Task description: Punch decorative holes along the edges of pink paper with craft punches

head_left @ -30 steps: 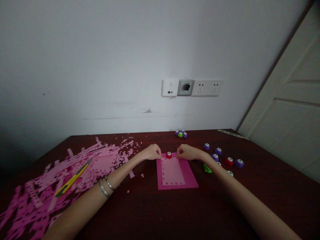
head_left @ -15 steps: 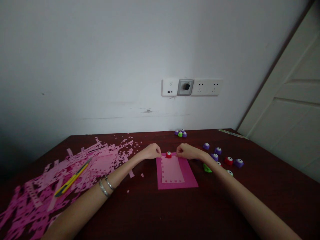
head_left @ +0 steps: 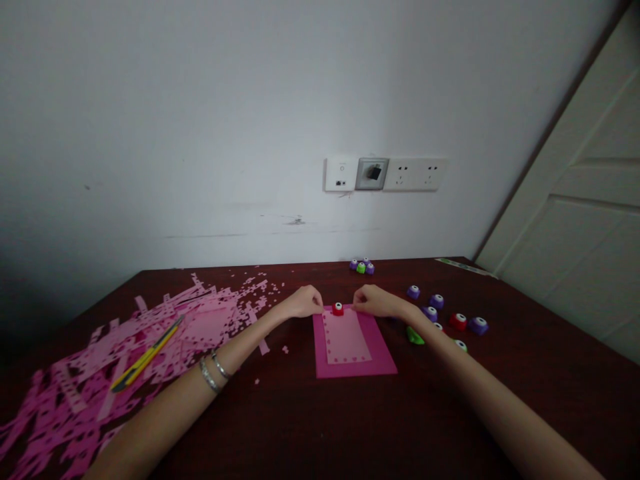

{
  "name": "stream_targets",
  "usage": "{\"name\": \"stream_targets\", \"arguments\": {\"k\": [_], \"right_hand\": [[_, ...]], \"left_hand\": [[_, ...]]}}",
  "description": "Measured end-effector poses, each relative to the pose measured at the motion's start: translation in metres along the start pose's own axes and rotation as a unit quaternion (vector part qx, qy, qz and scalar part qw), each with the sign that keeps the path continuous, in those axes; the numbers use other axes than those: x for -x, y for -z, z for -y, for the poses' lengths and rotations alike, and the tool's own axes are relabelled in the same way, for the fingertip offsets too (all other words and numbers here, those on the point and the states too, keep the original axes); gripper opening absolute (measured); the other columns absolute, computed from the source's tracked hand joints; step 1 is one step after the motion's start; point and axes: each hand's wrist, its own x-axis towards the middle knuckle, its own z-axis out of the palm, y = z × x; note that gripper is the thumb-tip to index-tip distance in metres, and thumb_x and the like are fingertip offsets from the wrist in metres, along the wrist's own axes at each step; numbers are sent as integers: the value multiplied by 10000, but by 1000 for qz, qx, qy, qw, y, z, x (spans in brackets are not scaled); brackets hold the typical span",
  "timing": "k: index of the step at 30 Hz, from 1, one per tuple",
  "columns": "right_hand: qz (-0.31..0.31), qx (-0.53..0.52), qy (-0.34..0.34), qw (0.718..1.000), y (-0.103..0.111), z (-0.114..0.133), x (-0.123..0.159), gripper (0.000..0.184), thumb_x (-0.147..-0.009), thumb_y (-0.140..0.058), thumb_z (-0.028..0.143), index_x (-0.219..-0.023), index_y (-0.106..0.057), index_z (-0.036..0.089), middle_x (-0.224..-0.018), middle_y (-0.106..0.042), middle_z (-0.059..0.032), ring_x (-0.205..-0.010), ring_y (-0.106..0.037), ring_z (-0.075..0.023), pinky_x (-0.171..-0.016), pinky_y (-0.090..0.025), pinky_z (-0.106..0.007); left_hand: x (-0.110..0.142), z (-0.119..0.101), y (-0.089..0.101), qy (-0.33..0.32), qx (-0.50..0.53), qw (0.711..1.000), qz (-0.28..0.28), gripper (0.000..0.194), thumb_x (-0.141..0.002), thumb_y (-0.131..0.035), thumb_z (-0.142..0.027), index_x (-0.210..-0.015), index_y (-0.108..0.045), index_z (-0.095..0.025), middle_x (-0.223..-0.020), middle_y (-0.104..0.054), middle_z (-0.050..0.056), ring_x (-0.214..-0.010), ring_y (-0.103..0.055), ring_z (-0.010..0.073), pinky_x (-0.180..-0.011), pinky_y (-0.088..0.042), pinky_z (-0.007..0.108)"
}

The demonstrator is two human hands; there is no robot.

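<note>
Pink paper (head_left: 346, 339) lies upon a magenta sheet (head_left: 377, 352).

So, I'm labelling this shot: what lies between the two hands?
In the head view, a red punch sits between the left hand and right hand, at the far edge of the lighter pink sheet.
</note>
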Motion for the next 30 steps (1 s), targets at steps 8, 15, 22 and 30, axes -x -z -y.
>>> {"name": "stream_targets", "arguments": {"k": [8, 15, 22, 30], "right_hand": [[-7, 5, 14, 1000, -3, -4, -3, 182, -734, -501, 218, -684, -638, 108, -662, -636, -56, -585, -529, -125, -521, -357, -215], [-8, 0, 16, 1000, -2, -3, -2, 190, -730, -500, 227, -689, -641, 106, -660, -636, -52, -590, -528, -124, -514, -354, -209], [-1, -1, 4, 1000, 0, 0, 0, 204, -746, -502, 257, -669, -626, 115, -651, -627, -49, -575, -519, -121, -505, -344, -210], [-61, 17, -40, 997, 13, -4, 3, 341, -785, -506, 408, -577, -557, 143, -598, -589, -46, -547, -495, -120, -489, -331, -226]], "left_hand": [[-2, 4, -2, -1, -5, 1000, -4, 174, -636, -559, -216, -684, -694, -118, -630, -649, 37, -603, -550, 127, -549, -369, 214], [-2, 4, -1, 3, 3, 1000, 0, 166, -635, -566, -219, -686, -690, -121, -636, -647, 29, -613, -555, 127, -552, -376, 206], [-2, 5, -1, 6, 2, 1000, -2, 164, -651, -561, -237, -674, -680, -126, -647, -645, 34, -619, -552, 123, -563, -372, 214], [-3, 7, 11, 42, -32, 995, -82, 287, -726, -540, -379, -589, -626, -141, -581, -597, 16, -553, -485, 101, -515, -306, 224]]}}
